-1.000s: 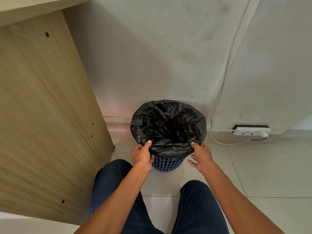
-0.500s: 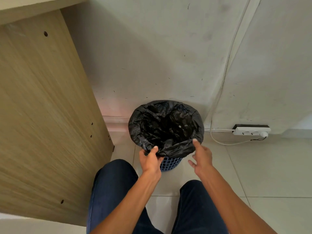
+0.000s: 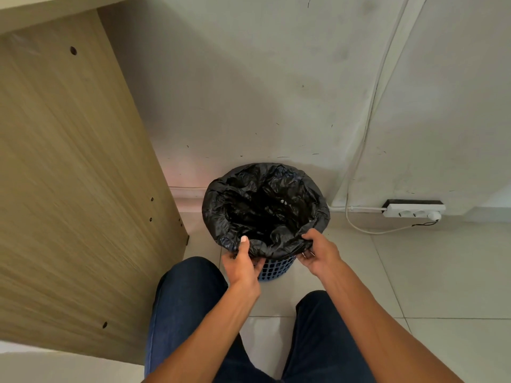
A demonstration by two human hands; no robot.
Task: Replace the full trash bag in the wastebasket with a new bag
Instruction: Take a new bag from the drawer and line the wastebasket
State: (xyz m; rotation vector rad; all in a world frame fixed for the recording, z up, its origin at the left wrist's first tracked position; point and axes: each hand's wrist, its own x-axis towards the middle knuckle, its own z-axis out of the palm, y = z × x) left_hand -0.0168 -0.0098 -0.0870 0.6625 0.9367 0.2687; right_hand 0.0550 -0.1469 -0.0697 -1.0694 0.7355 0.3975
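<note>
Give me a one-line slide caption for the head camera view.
Left hand and right hand grip the near rim of the black trash bag lining a blue mesh wastebasket.

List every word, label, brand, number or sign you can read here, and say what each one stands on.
None: no text can be read in this view.
The black trash bag, the blue wastebasket, the wooden panel and the wall show no print.
The white power strip shows no marking; any there would be too small to read.
</note>
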